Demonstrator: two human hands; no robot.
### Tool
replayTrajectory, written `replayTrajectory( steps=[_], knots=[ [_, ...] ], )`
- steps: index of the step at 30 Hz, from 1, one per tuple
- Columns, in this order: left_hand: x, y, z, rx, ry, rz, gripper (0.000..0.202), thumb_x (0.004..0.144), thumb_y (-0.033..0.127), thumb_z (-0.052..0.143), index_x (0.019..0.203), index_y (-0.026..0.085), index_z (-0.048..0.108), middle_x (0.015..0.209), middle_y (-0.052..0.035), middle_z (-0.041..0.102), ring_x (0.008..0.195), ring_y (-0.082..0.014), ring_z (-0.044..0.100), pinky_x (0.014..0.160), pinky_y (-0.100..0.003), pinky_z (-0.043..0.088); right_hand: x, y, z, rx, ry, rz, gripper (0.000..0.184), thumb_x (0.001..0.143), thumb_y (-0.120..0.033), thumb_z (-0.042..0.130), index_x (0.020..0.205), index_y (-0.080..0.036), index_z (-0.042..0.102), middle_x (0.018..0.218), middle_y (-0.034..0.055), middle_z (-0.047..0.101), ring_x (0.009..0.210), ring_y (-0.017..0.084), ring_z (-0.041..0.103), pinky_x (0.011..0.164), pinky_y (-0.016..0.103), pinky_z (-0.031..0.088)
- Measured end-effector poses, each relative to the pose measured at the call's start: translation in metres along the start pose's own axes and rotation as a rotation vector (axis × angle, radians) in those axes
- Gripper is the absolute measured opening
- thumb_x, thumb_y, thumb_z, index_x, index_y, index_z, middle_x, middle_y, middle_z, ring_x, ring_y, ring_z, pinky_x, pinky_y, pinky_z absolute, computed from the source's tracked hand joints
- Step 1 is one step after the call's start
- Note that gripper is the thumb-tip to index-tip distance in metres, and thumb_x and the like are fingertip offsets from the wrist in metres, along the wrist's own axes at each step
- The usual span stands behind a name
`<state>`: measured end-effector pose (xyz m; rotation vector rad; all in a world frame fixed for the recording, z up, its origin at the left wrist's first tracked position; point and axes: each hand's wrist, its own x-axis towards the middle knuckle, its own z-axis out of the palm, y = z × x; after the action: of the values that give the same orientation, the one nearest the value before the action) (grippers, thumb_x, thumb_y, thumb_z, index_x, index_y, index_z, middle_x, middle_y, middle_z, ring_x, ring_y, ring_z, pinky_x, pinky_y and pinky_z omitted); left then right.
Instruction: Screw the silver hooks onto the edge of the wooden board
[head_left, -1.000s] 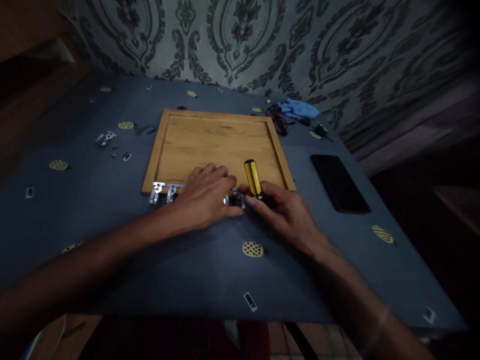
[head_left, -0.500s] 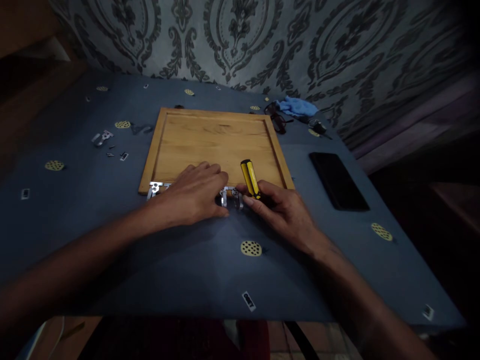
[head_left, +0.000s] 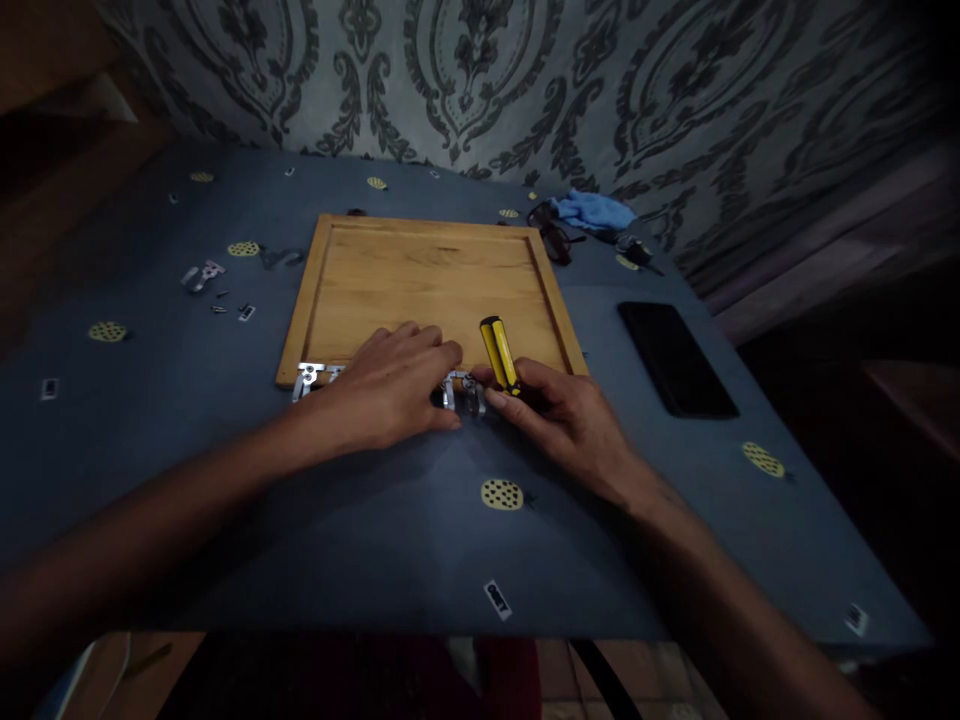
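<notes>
1. Right hand (head_left: pixel 566 415): thumb and fingers closed about the lower part of a yellow-and-black screwdriver (head_left: pixel 498 352), its handle standing above the fingertips, tilted slightly left.
2. Left hand (head_left: pixel 390 385): fingers bent over the near edge of the wooden panel (head_left: pixel 427 280), thumb spread apart; whether they pinch anything, cannot tell.
3. Wooden panel: lying flat, reaching beyond the fingertips of both hands.
4. Metal hinges (head_left: pixel 472 393): two arms showing between left thumb and right fingertips; more hardware beside the left wrist.
5. Handling, as judged: likely screw work at the hinge nearest the right fingers. Best done with the driver upright, tip seated squarely, pressure straight down, turns short; left fingers pressing hinge and panel firmly, clear of the tip.
6. Obscured: driver's shaft and tip, behind the right fingers; any screw head there; hardware beneath the left palm.
7. Indistinct: small loose screws (head_left: pixel 219 309), well left of the left fingers, dim.
</notes>
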<state>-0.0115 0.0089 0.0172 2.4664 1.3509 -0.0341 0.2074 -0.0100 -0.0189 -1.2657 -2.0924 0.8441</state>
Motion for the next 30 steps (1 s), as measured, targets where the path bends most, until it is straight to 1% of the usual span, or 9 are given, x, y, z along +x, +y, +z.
replayTrajectory(
  steps=[5,11,15,21,30],
  knots=[
    [0.0011,-0.0025,0.0040,-0.008,0.023,0.054,0.039,0.091,0.042,0.072,0.125,0.023,0.066,0.124,-0.0075,0.064,0.121,-0.0312,0.056,0.096,-0.042,0.043,0.0012,-0.0015,-0.0002,0.010,-0.012,0.007,0.045,0.094,-0.064,0.060,0.085,-0.021,0.067,0.070,0.0018,0.064,0.074,0.019,0.064,0.064,0.028,0.046],
    [0.0014,-0.0023,0.0030,-0.013,0.017,0.054,0.035,0.090,0.041,0.073,0.120,0.024,0.067,0.122,-0.0069,0.064,0.119,-0.0302,0.056,0.095,-0.040,0.042,0.0006,-0.0004,0.0000,0.021,-0.015,0.018,0.043,0.094,-0.062,0.060,0.087,-0.021,0.068,0.072,0.0022,0.064,0.076,0.021,0.065,0.065,0.029,0.047],
    [0.0016,-0.0021,0.0026,-0.013,0.008,0.053,0.036,0.089,0.039,0.073,0.120,0.023,0.067,0.124,-0.0073,0.064,0.121,-0.0307,0.055,0.095,-0.041,0.042,-0.0001,0.0012,-0.0003,0.012,-0.013,0.010,0.041,0.095,-0.060,0.061,0.088,-0.021,0.069,0.074,0.0026,0.066,0.076,0.020,0.065,0.066,0.029,0.047],
    [0.0016,-0.0024,0.0034,-0.022,0.019,0.038,0.042,0.089,0.047,0.074,0.119,0.019,0.066,0.123,-0.0088,0.065,0.120,-0.0305,0.056,0.096,-0.041,0.043,0.0001,0.0018,-0.0004,0.008,-0.021,0.002,0.039,0.095,-0.058,0.061,0.088,-0.020,0.069,0.072,0.0015,0.064,0.075,0.019,0.065,0.065,0.028,0.046],
    [0.0004,-0.0014,0.0014,-0.027,0.004,0.029,0.036,0.090,0.042,0.072,0.117,0.019,0.065,0.123,-0.0088,0.065,0.120,-0.0295,0.056,0.097,-0.040,0.043,-0.0002,0.0014,-0.0002,0.017,-0.019,0.007,0.042,0.095,-0.061,0.061,0.089,-0.021,0.069,0.071,0.0018,0.065,0.076,0.020,0.066,0.065,0.029,0.048]
  ],
)
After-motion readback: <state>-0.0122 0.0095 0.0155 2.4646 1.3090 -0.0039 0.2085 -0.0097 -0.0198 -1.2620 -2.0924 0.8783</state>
